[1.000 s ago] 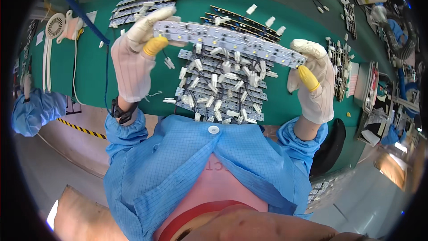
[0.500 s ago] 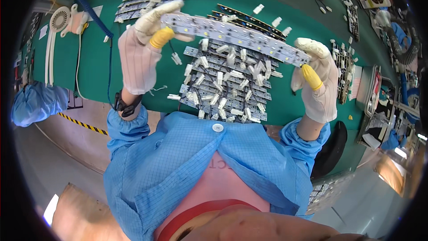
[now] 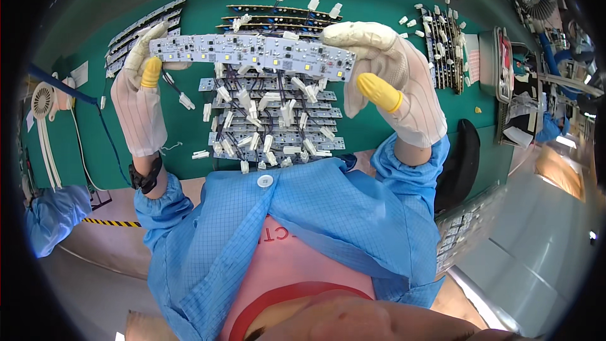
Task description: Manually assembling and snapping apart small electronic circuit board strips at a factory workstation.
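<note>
Raised over the green bench is a long white LED circuit board (image 3: 255, 57), its lit side dotted with small yellowish LEDs and chips. My left hand (image 3: 144, 91), gloved with a yellow finger cot on the thumb, pinches its left end. At the right end my right hand (image 3: 394, 82), gloved the same way, curls loosely: the forefinger rests on the board's top edge and the thumb sits close beside its end. Beneath lies a stack of similar boards (image 3: 325, 113) with white connectors (image 3: 268, 142) on dark wires.
Dark-edged boards (image 3: 271, 19) lie behind the stack, more boards (image 3: 145, 22) at the far left, others (image 3: 445, 50) at the right. A white fan (image 3: 43, 101) and blue coiled cable (image 3: 76, 91) are left. A metal tray (image 3: 495, 66) stands right. Another person's blue sleeve (image 3: 57, 218) shows left.
The view has shifted right, so the bench things appear further left. The held board has levelled out, and my right thumb has come off its face to beside its end.
</note>
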The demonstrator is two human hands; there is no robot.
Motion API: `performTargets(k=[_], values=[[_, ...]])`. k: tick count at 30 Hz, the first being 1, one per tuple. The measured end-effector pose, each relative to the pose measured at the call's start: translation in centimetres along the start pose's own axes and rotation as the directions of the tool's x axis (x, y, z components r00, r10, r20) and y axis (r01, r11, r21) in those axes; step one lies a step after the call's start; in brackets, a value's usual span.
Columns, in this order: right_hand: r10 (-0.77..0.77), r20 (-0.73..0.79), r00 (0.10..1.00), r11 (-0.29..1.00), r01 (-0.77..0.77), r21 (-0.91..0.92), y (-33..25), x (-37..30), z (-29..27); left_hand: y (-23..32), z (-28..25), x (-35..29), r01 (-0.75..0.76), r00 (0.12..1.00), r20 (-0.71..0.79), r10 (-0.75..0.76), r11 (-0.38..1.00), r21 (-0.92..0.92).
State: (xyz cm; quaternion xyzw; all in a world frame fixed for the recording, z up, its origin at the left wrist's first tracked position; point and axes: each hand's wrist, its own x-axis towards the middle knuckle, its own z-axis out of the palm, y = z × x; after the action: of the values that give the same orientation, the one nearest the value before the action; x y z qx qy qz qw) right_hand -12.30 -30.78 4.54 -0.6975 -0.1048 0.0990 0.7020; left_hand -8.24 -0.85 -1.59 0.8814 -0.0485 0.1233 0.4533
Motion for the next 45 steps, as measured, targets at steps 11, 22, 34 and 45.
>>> performTargets(k=[11,22,34,45], values=[[0.020,-0.111,0.994,0.985,-0.039,-0.167,0.7,0.8,-0.6,0.6,-0.3,-1.0,-0.080,0.997,-0.014,0.082,0.907,-0.413],[0.030,-0.208,0.978,0.981,-0.069,-0.182,3.0,2.1,-1.3,1.7,-1.4,-1.5,-0.164,0.972,0.063,0.226,0.847,-0.506],[-0.017,-0.183,0.983,0.990,-0.008,-0.139,2.7,1.8,-1.7,0.1,-1.2,-1.1,0.136,0.963,0.268,0.005,0.852,-0.505],[0.071,0.044,0.996,0.993,-0.066,-0.102,0.0,0.1,0.0,-2.2,0.0,-0.6,0.116,0.993,0.061,-0.102,0.950,-0.290]])
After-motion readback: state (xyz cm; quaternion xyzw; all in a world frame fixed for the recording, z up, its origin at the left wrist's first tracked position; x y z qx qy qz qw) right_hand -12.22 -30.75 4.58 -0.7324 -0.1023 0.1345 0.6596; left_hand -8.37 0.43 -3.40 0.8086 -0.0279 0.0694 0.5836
